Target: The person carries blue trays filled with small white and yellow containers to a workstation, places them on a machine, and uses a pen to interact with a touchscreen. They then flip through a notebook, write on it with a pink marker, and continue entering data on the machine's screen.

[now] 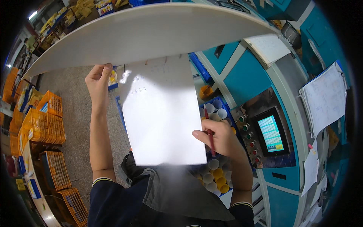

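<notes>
A white sheet of paper (pixel 162 125) hangs upright before me, with faint marks near its top and bright light on its face. My left hand (pixel 99 81) is closed in a pinch at its upper left corner, where a large pale curved panel (pixel 151 32) also meets the fingers. At the right edge of the paper, my right hand (pixel 223 138) is closed around a dark red pen (pixel 210 142), its thumb against the sheet. Behind and below that hand, white and yellow cups (pixel 217 173) stand in a blue crate, partly hidden by the paper.
To the right rises a teal machine (pixel 247 79) with a lit touchscreen (pixel 270 132) and a column of buttons (pixel 247 135). Paper pads (pixel 325 96) hang on it. Orange plastic crates (pixel 43 123) are stacked at left, beside grey floor (pixel 72 113).
</notes>
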`<state>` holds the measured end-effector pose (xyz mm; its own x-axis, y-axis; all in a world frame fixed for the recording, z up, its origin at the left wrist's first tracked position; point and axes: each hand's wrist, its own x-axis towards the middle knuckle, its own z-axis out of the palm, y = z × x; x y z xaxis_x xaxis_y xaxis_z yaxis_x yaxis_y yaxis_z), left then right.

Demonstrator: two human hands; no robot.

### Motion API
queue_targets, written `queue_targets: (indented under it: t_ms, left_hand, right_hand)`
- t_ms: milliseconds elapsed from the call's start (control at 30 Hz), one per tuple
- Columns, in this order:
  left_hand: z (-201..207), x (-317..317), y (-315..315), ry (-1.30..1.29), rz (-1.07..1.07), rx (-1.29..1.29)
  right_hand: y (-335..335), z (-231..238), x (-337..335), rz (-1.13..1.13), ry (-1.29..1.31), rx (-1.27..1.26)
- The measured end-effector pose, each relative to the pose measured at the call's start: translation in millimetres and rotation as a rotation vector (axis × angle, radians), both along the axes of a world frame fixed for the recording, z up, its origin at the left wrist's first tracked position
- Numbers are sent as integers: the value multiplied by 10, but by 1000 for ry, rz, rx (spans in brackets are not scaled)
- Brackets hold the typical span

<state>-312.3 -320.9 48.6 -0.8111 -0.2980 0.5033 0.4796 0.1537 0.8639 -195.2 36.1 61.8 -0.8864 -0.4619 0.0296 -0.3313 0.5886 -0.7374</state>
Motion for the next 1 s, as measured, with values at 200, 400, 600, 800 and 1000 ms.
queue_targets:
  t_ms: [200, 400, 600, 800, 1000]
  left_hand:
    - [57, 66, -76, -45, 42, -100]
    - [24, 84, -117, 81, -126, -140]
    - [-76, -22, 0, 88, -136, -136]
    - [-35, 3, 100, 114, -40, -215]
    - [-49, -64, 136, 43, -34, -28]
  right_hand:
    - [-4, 288, -313, -24, 110, -697]
    - [-216, 722, -672, 85, 486, -702]
    - [-296, 751, -598, -147, -105, -1072]
    - [-52, -143, -279, -372, 182, -224]
    - [-21, -764, 161, -296, -236, -157]
